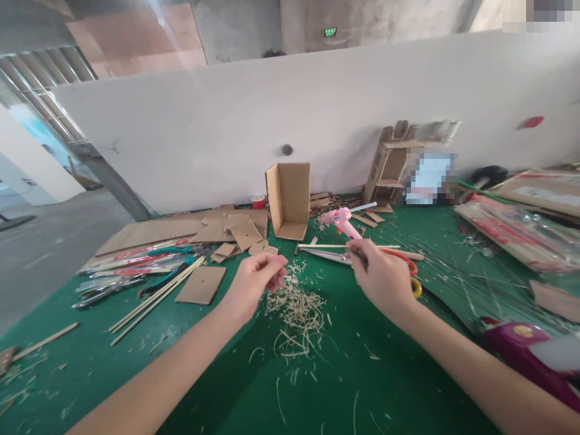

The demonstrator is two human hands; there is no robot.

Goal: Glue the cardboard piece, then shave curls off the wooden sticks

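Since half of it is buried in the grip, the small dark thing (357,255) in the right hand (380,272) is a tough one to call. Those fingers are clamped on it, thumb pressed to the side, out over the surface (226,386) just right of the wood shavings (296,311). It looks small and hard to me, so probably light, and a pinch on its sides makes sense; can't tell if it has a sharp edge, so I'd keep fingertips off the end.

Left hand (258,281) has its fingers curled in together, thumb meeting the index. Can't make out anything between them.

Then there's the thin stick (322,246) running behind the right hand; whether it's touched, no clue. I'd guess bare wood: next to no weight, fairly stiff, not slippery, but easy to snap if you bend it hard. Grab it near the middle, light pinch, and watch for splinters. The scissors (324,256) lie right beside it and the pink glue gun (341,219) sits just beyond, so fingers should steer clear of its nozzle.
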